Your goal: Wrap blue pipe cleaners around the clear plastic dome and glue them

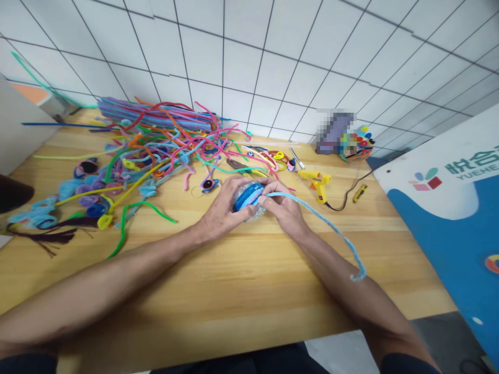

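Above the middle of the table, a rounded clear object (pixel 250 196) is wrapped in bands of dark blue, light blue and lilac pipe cleaner. My left hand (pixel 226 208) is closed around its left side, the thumb along its lower front. At its right side, my right hand (pixel 284 208) pinches a light blue pipe cleaner (pixel 323 223) against the wrapping. The long loose end of that pipe cleaner arcs to the right and hangs over my right forearm, curled at its tip. The fingers behind the object are partly hidden.
A tangled heap of coloured pipe cleaners (pixel 156 150) covers the table's back left. Pliers (pixel 238 166) lie behind my hands. A yellow glue gun (pixel 317 184) with a black cord and a yellow cutter (pixel 359 194) lie right. A printed board (pixel 448 223) borders the right side.
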### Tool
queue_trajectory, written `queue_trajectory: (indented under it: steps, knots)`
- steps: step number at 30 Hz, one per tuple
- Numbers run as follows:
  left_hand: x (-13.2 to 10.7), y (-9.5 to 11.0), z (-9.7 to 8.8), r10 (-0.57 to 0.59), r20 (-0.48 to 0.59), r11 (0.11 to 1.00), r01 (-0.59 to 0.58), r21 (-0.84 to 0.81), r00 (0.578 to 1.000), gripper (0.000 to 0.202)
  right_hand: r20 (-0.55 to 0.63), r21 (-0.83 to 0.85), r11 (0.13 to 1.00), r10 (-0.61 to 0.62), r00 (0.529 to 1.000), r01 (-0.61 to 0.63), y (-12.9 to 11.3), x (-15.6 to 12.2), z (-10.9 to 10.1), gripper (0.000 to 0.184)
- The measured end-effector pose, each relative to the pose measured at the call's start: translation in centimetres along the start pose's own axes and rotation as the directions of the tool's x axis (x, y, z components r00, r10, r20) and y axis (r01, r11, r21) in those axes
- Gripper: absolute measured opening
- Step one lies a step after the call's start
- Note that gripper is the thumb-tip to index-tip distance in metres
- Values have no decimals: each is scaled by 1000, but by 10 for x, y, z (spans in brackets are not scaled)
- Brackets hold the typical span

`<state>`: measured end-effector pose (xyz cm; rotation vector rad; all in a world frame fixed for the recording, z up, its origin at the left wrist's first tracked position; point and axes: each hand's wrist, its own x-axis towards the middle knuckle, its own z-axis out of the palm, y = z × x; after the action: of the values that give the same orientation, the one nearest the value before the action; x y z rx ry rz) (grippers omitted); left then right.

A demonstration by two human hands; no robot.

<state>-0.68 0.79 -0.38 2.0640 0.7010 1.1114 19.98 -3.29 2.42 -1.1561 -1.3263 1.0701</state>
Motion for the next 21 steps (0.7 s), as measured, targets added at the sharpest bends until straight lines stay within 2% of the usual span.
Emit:
queue_trajectory:
  steps: [5,12,17,21]
  knots:
    - [0,0,3,-6,-34,1000,5,-19,999,52,17,-63,998,-25,1000,26,-1,1,-3,23]
    - [2,3,3,-124,-57,988,118,-102,991,47,55,-53,998,16,998,-13,-11,-3,-3,21]
    - [-1,2,3,-99,-70,992,93,-89,993,47,18,-31,999,22,1000,-21,-8,-1,-3,20]
    - [-3,0,4,-97,-78,991,89,-101,992,49,-11,-9,999,46,999,-46,-4,1,0,26]
